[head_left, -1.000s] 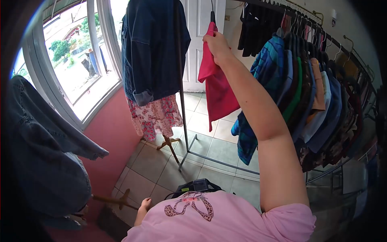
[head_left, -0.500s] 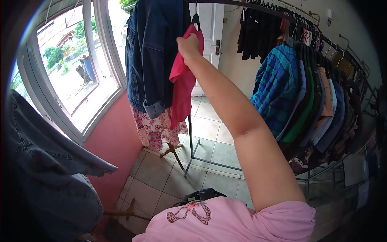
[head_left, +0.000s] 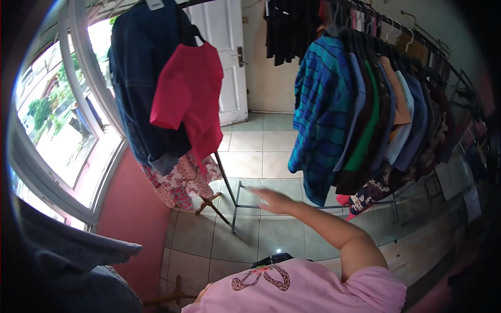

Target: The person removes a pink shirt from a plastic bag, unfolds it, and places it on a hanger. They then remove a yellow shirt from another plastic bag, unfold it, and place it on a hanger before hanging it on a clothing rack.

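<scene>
Tiled floor (head_left: 245, 141), pale, beneath the garments. Right hand (head_left: 274, 202): fingers extended and loosely parted, nothing held. Left hand: largely concealed by the pink shirt (head_left: 313, 287), its grip impossible to tell. Red top (head_left: 201, 99): up and leftward of the right hand (the nearer of the two), apart from it; long axis roughly upright, hem downward, on a black hanger (head_left: 197, 34). Adjoining: denim jacket (head_left: 138, 68), floral garment (head_left: 177, 180) lower down. Rightward: blue checked shirt (head_left: 321, 99), first in a packed row. Surrounds: white door (head_left: 229, 68), pink wall (head_left: 133, 198), window at left.
</scene>
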`<state>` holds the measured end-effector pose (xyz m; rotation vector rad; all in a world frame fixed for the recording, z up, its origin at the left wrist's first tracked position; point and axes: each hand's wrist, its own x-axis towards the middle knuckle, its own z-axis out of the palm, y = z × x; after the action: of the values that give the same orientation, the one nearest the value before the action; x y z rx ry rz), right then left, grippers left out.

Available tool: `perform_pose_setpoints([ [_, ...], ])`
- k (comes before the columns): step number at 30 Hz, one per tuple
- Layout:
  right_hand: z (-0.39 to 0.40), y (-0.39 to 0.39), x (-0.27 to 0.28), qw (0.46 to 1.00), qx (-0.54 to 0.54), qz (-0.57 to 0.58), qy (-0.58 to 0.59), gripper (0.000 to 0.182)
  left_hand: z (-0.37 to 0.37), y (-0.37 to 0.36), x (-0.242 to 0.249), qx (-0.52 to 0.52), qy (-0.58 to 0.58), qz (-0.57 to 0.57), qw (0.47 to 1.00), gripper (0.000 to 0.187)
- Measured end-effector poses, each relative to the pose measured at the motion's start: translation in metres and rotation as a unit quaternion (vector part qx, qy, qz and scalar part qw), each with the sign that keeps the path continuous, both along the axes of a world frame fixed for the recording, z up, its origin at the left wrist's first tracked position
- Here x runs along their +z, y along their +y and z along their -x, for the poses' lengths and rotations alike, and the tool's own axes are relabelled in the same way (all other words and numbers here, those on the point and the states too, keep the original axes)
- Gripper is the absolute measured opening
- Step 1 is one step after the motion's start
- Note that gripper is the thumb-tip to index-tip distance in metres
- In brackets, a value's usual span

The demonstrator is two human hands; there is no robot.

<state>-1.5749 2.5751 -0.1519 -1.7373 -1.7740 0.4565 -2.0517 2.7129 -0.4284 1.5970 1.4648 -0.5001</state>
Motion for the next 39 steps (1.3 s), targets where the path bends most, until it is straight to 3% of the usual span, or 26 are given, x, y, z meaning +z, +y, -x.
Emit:
perform_pose_setpoints([
  [1,-0.012,-0.049,-0.059,0.987,-0.039,0.157,0.014,0.057,-0.008,-0.001,-0.005,-0.018,0.006,0.005,1.000,0.035],
  [3,-0.024,-0.167,-0.159,0.891,-0.155,0.427,-0.003,0.052,-0.023,-0.007,-0.017,-0.063,0.022,0.019,0.998,0.035],
  [4,-0.016,-0.246,-0.187,0.880,-0.256,0.400,0.011,0.047,-0.035,-0.012,-0.019,-0.092,0.030,0.026,0.995,0.035],
  [6,0.021,-0.413,-0.259,0.772,-0.543,0.328,0.044,0.040,-0.072,-0.015,-0.043,-0.161,0.043,0.035,0.985,0.035],
  [7,0.057,-0.476,-0.252,0.649,-0.677,0.335,0.087,0.028,-0.094,-0.011,-0.035,-0.259,0.035,-0.035,0.965,0.037],
  [8,0.098,-0.550,-0.306,0.459,-0.842,0.284,0.028,0.021,-0.114,-0.008,-0.032,-0.218,0.022,-0.028,0.975,0.037],
  [9,0.125,-0.580,-0.313,0.427,-0.857,0.287,0.039,0.021,-0.139,-0.007,-0.026,-0.228,0.020,0.000,0.973,0.038],
  [11,0.217,-0.701,-0.333,0.318,-0.900,0.211,0.209,0.025,-0.191,-0.020,-0.021,-0.328,0.042,-0.013,0.943,0.038],
  [15,0.370,-0.814,-0.361,0.105,-0.873,-0.014,0.477,0.038,-0.313,-0.079,-0.029,-0.543,0.086,-0.089,0.831,0.041],
  [16,0.389,-0.831,-0.366,0.058,-0.842,-0.076,0.530,0.042,-0.344,-0.103,-0.036,-0.614,0.065,-0.115,0.778,0.041],
  [17,0.397,-0.813,-0.341,0.044,-0.882,-0.111,0.456,0.042,-0.378,-0.133,-0.045,-0.610,0.055,-0.084,0.786,0.042],
  [18,0.406,-0.783,-0.322,0.028,-0.915,-0.142,0.377,0.042,-0.416,-0.162,-0.044,-0.666,0.026,-0.065,0.743,0.041],
  [19,0.419,-0.766,-0.316,0.010,-0.915,-0.145,0.376,0.042,-0.455,-0.198,-0.035,-0.718,-0.002,-0.046,0.695,0.041],
  [20,0.433,-0.753,-0.315,-0.053,-0.867,-0.252,0.426,0.030,-0.482,-0.236,-0.028,-0.709,-0.069,-0.070,0.699,0.040],
  [21,0.441,-0.747,-0.314,-0.111,-0.803,-0.357,0.464,0.019,-0.518,-0.278,-0.033,-0.720,-0.048,-0.076,0.688,0.042],
  [22,0.440,-0.744,-0.302,-0.123,-0.802,-0.364,0.458,0.019,-0.533,-0.337,0.018,-0.693,-0.084,-0.093,0.710,0.042],
  [23,0.432,-0.743,-0.298,-0.118,-0.805,-0.352,0.463,0.019,-0.556,-0.373,0.012,-0.717,-0.158,-0.112,0.669,0.040],
  [25,0.410,-0.746,-0.291,-0.103,-0.811,-0.325,0.475,0.019,-0.587,-0.453,0.053,-0.711,-0.204,-0.023,0.673,0.039],
  [29,0.353,-0.779,-0.286,-0.061,-0.824,-0.259,0.500,0.020,-0.628,-0.545,0.052,-0.731,-0.245,0.045,0.635,0.039],
  [32,0.301,-0.815,-0.290,-0.027,-0.830,-0.209,0.517,0.021,-0.649,-0.564,0.029,-0.798,-0.197,0.023,0.569,0.042],
  [34,0.271,-0.839,-0.295,-0.008,-0.829,-0.175,0.530,0.022,-0.667,-0.552,-0.007,-0.815,-0.084,-0.006,0.573,0.044],
  [35,0.255,-0.850,-0.299,0.002,-0.828,-0.159,0.537,0.022,-0.681,-0.544,-0.030,-0.835,0.001,-0.028,0.550,0.047],
  [36,0.240,-0.863,-0.315,0.012,-0.827,-0.144,0.543,0.022,-0.690,-0.549,-0.047,-0.885,0.080,-0.068,0.454,0.048],
  [39,0.193,-0.918,-0.304,0.017,-0.834,-0.170,0.525,0.027,-0.777,-0.637,-0.050,-0.894,0.071,-0.090,0.433,0.048],
])
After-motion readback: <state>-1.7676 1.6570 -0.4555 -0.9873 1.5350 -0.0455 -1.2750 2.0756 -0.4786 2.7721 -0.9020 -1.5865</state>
